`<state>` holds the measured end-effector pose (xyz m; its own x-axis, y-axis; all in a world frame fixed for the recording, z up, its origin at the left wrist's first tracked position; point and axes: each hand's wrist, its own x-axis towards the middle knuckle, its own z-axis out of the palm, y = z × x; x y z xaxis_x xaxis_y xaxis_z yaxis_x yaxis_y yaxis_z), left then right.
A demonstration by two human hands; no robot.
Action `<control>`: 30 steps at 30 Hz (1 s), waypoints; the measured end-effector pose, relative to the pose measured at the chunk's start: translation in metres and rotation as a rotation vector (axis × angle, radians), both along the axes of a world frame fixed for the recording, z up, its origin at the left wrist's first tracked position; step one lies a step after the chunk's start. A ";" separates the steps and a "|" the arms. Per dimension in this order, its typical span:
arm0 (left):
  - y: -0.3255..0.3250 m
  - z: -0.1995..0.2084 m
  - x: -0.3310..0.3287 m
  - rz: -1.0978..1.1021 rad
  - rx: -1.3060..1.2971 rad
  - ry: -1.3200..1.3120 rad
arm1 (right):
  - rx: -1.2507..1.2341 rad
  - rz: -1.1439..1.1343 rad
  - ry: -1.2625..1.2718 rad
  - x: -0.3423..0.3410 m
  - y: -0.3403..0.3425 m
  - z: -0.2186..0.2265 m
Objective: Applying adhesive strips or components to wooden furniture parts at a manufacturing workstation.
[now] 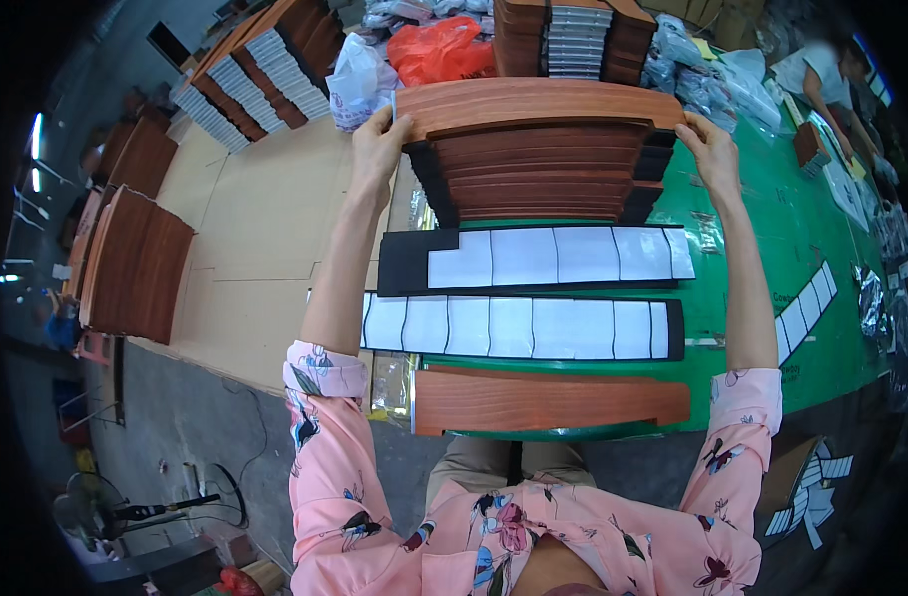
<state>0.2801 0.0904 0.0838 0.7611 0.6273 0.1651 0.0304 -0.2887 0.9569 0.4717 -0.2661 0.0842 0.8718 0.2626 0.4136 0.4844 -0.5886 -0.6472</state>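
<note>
One wood-grain panel (538, 104) held above one panel stack (543, 174) at the far side of the green counter (771, 223); contact between them unclear. Nearer: two black strips (408, 266) with white segments, then one wood-grain board (548, 401) by the near edge. Left grip (378, 149) clasps panel's left end; right grip (711, 151), its right end. Both arms outstretched, well apart, roughly parallel.

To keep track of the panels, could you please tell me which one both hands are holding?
The top panel at the middle stack, its ends gripped by the left hand and right hand; the near panel lies untouched.
</note>
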 end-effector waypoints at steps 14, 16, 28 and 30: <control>0.004 -0.010 0.008 -0.022 -0.001 0.145 | -0.108 -0.026 0.141 0.015 0.002 -0.013; 0.006 -0.008 0.009 -0.016 0.040 0.140 | -0.103 -0.037 0.132 0.014 0.003 -0.013; 0.022 -0.019 0.010 -0.029 0.145 0.094 | -0.081 0.034 -0.009 0.025 0.007 -0.025; 0.010 -0.013 0.009 -0.010 0.129 0.127 | -0.067 -0.011 0.038 0.016 0.006 -0.019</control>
<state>0.2896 0.1004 0.0707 0.7869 0.5996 0.1460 0.1448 -0.4094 0.9008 0.4881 -0.2604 0.0648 0.8897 0.2787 0.3617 0.4531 -0.6369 -0.6238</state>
